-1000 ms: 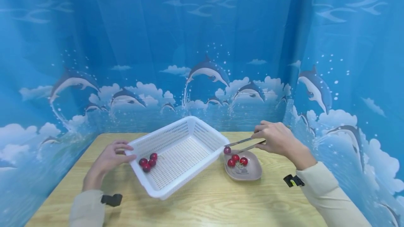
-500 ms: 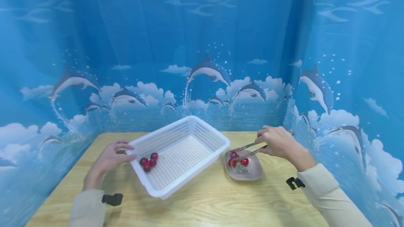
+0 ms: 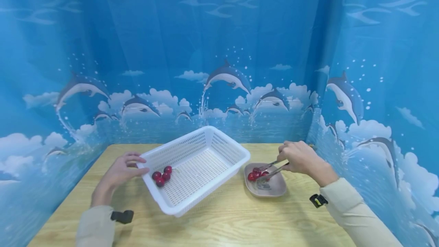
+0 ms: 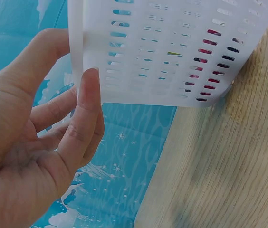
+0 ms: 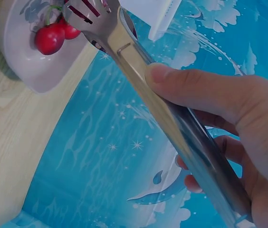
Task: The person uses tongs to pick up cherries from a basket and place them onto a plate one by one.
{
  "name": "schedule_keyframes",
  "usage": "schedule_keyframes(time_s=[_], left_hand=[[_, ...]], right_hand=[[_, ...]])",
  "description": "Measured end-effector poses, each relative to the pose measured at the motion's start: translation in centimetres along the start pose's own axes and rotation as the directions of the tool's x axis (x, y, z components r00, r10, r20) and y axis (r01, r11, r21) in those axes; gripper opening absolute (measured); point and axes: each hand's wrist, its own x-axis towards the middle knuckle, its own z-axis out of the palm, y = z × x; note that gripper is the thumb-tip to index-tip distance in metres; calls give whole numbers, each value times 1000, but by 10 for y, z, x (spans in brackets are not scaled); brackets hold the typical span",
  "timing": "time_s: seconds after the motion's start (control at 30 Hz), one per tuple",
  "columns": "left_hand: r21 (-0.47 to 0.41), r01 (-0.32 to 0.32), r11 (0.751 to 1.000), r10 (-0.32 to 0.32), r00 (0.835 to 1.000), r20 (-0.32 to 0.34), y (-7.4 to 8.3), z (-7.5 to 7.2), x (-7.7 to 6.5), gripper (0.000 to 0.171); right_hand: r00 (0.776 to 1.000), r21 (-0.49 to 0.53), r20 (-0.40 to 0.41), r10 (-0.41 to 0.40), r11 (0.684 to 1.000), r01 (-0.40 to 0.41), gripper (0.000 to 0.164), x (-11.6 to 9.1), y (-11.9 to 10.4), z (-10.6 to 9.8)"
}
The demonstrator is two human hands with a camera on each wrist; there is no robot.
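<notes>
My left hand (image 3: 118, 170) pinches the left rim of a white plastic basket (image 4: 138, 61) between thumb and fingers. Inside the basket, several dark red cherries (image 3: 160, 182) lie clustered at its left end. In my right hand (image 3: 302, 159) is a pair of metal tongs (image 5: 172, 123), the thumb pressing on one arm. Its slotted tips reach over a small pinkish-grey dish (image 3: 274, 190) among bright red cherries (image 5: 49, 39). In the right wrist view one tip overlaps some red fruit, seen through its slots. The tips partly hide the cherries in the head view.
Basket and dish are side by side on a light wood-grain table (image 3: 240, 220), the dish at the basket's right end. A blue curtain (image 3: 192, 29) printed with dolphins rises behind the table and at both sides.
The tongs have carried a cherry from beside the basket's right rim down into the dish, then shifted slightly right over the cherries there. My left hand and the basket have stayed put.
</notes>
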Motion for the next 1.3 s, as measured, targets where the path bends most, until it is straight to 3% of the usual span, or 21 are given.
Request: schedule_keyframes(time_s=[0.37, 0.8, 1.03, 1.3], left_hand=[[-4, -31, 1000, 31, 999, -8, -1, 1, -3, 59], [-23, 2, 1000, -2, 1000, 1, 0, -1, -2, 60], [-18, 6, 1000, -6, 1000, 0, 1, -1, -1, 60], [-16, 25, 1000, -25, 1000, 1, 2, 0, -1, 62]], right_hand=[[999, 5, 41, -3, 1000, 3, 16, -1, 2, 4], [998, 13, 39, 48, 999, -48, 26, -4, 4, -5], [996, 19, -49, 81, 997, -80, 37, -6, 8, -14], [986, 31, -132, 102, 995, -99, 38, -7, 17, -26]])
